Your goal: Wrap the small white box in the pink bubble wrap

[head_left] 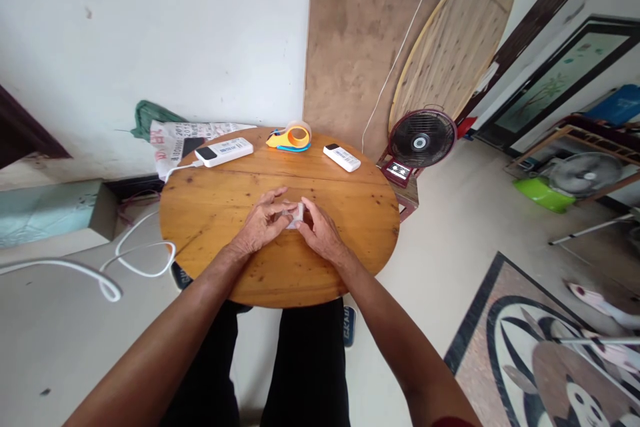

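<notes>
Over the middle of the round wooden table, a small whitish, see-through item, like a little plastic box or packet, sits between my hands. My left hand is on its left side, with thumb and fingers closed on it and the index finger reaching over the top. On the right side, my right hand grips it between thumb and fingertips. The fingers cover part of the item, so its exact kind is unclear.
Along the table's far side are a white device with a cable, an orange and blue tape dispenser and a second white device. A dark fan stands right of the table. A white cable loops at left.
</notes>
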A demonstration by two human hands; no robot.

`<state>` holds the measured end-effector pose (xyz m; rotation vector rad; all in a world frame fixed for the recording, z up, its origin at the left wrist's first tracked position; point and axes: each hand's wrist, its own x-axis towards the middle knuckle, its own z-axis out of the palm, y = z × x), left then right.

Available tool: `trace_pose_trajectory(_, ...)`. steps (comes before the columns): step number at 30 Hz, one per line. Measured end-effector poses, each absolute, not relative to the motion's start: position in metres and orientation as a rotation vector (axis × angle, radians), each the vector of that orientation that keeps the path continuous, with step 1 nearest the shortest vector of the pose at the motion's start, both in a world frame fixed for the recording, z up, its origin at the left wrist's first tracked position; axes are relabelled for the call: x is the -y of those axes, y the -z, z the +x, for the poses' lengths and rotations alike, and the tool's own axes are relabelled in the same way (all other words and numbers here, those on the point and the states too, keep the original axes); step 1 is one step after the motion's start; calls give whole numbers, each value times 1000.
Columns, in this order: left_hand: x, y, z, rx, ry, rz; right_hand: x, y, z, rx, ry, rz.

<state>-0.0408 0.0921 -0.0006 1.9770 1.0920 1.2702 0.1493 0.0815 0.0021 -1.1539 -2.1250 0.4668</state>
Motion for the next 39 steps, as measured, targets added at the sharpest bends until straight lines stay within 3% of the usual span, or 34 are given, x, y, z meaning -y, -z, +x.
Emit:
trace_pose_trajectory(11, -86, -13, -43, -1090, -1327, 1620, -84, 4, 148, 2044, -503, -1148)
trace_pose_trajectory(19, -104, -1, -51, -1314, -1554, 954, -83, -5, 156, 1813, -595, -1136)
trace_pose_trajectory(27, -105, -3, -48, -1318, -1623, 848, -103, 10, 157, 1314, -769, -1229)
trace_pose_trajectory(39, -105, -3, -48, -1332, -1613, 838, -105, 12, 157, 1276, -817, -1197)
